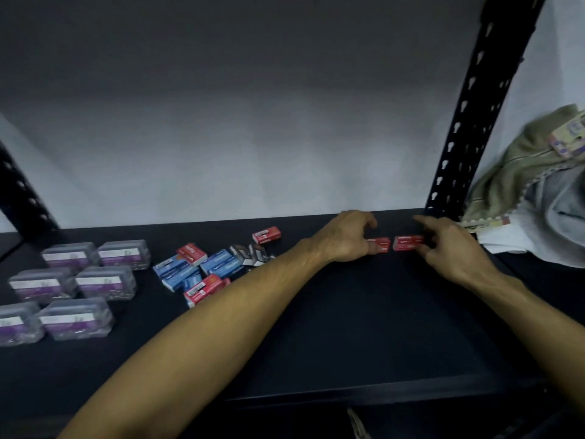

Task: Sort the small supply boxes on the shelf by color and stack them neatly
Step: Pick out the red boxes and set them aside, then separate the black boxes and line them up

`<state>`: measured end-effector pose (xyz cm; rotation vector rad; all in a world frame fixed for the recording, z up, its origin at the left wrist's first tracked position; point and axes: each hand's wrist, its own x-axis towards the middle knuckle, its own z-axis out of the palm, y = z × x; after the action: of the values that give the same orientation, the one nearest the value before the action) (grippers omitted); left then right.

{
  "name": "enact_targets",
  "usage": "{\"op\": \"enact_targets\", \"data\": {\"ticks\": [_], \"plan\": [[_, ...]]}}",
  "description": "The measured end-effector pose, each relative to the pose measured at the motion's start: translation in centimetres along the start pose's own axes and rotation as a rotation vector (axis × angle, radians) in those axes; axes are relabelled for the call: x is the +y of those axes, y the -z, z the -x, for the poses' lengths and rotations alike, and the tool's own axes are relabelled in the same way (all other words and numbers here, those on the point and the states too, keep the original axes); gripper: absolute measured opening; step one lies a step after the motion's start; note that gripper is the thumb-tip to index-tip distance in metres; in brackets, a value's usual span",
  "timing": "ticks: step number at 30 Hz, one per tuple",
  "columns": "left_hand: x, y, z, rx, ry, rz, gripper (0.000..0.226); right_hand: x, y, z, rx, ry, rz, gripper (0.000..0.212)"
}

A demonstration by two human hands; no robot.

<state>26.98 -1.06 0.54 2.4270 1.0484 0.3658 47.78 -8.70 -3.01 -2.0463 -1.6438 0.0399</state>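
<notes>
Far left of the dark shelf (348, 327): six clear plastic boxes w/ purple labels (106, 282), laid out in 3 rows of 2, contents too blurred to identify.

Centre-left: loose pile of small cardboard boxes, unsorted. Blue boxes (182, 270) lie tilted and overlapping; a red box (191, 253) rests at the pile's rear edge, another red box (202, 288) at its front edge. Just right of the blue ones, approx. 2 black-and-white boxes (250, 255), orientation unclear due to blur. A single red box (267, 235) lies flat behind the pile, apart from it, near the back wall.

Right of centre: left hand (346, 237) reaches across from lower left, palm down, fingers curled. Thumb and fingers pinch a red box (381, 244) resting on the shelf; hand covers the box's left part.

Just beside it to the right, w/ a narrow gap: a second red box (406, 242), flat on the shelf, long side facing the camera. Right hand (452, 248) grasps its right end, fingers curled over it, index finger extended above the box.

Both red boxes sit in a line near the rear of the shelf, well apart from the pile.

Behind right hand: black perforated upright post (468, 122). Far right: bundled cloth (522, 172), beige and grey, w/ a small printed pack on top.
</notes>
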Motion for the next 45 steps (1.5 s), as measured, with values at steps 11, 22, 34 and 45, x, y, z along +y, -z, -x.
{"op": "enact_targets", "data": {"ticks": [11,22,34,45], "plan": [[-3.9,7.1,5.2,0.148,0.061,0.012,0.045,-7.4,2.0,0.4,0.125,0.137,-0.001,0.044],[-9.9,11.2,10.8,0.184,0.176,-0.032,0.031,-14.1,0.1,1.9,0.018,0.272,-0.035,0.031],[-11.3,9.7,11.3,-0.137,0.168,-0.113,0.033,-19.2,-3.0,4.5,-0.318,0.346,-0.178,0.034],[-11.8,9.6,10.2,-0.252,0.127,-0.242,0.024,-18.5,-4.1,4.2,-0.314,0.274,-0.157,0.006]]}}
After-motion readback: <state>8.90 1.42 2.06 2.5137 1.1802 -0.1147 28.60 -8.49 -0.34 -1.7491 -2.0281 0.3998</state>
